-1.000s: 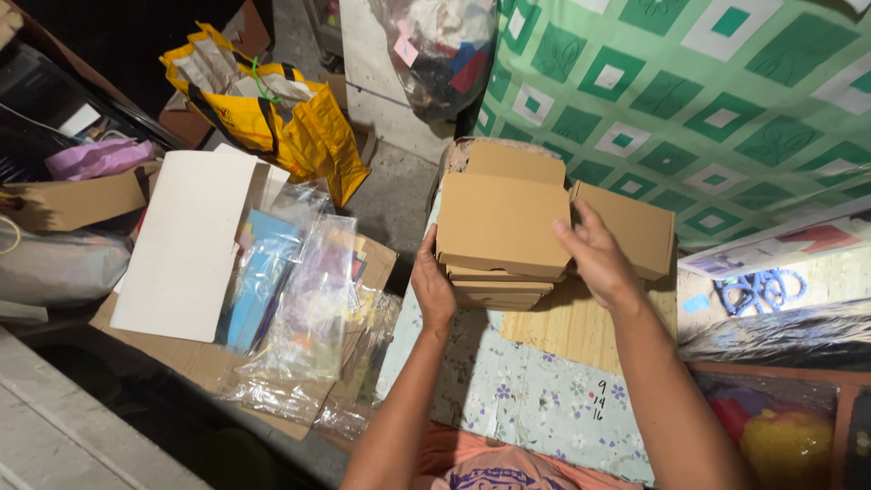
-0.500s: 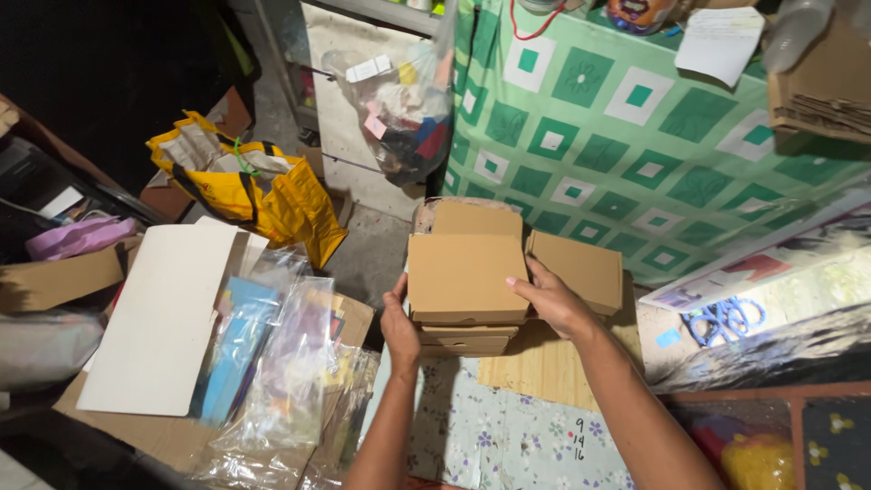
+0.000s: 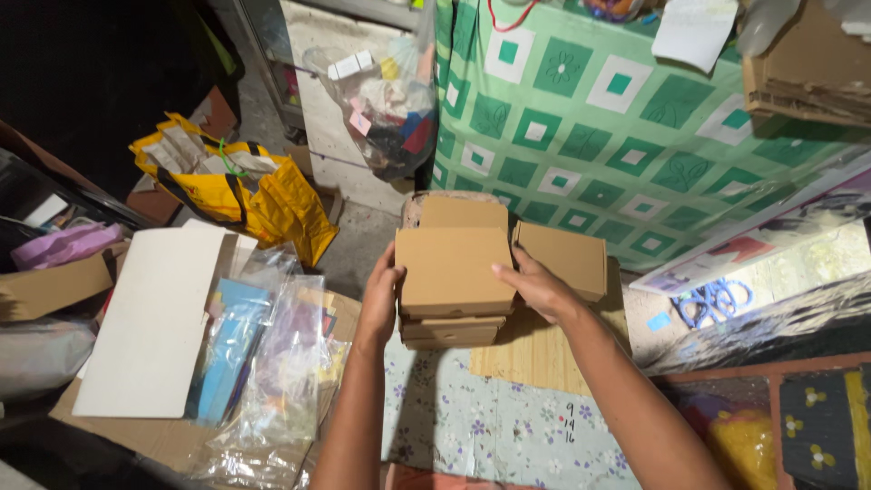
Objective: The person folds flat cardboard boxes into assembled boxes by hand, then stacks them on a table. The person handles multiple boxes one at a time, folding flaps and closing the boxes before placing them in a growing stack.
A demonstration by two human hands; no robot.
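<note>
A stack of small brown cardboard boxes (image 3: 451, 272) stands on a floral-patterned surface (image 3: 472, 422) in front of me. My left hand (image 3: 381, 295) grips the left side of the stack. On the top box's right edge rests my right hand (image 3: 535, 286), fingers spread over the lid. The top box's back flap sticks up. Another closed brown box (image 3: 567, 256) sits just right of the stack, touching it.
A flat cardboard tray (image 3: 136, 426) at left holds a white board (image 3: 154, 318) and clear plastic packets (image 3: 272, 363). A yellow bag (image 3: 236, 195) lies behind it. A green checked cloth (image 3: 590, 127) hangs ahead. Blue scissors (image 3: 712, 298) lie at right.
The boxes have come down from mid-air onto the stack, and my hands followed them lower. The view has tilted upward, showing more of the green cloth.
</note>
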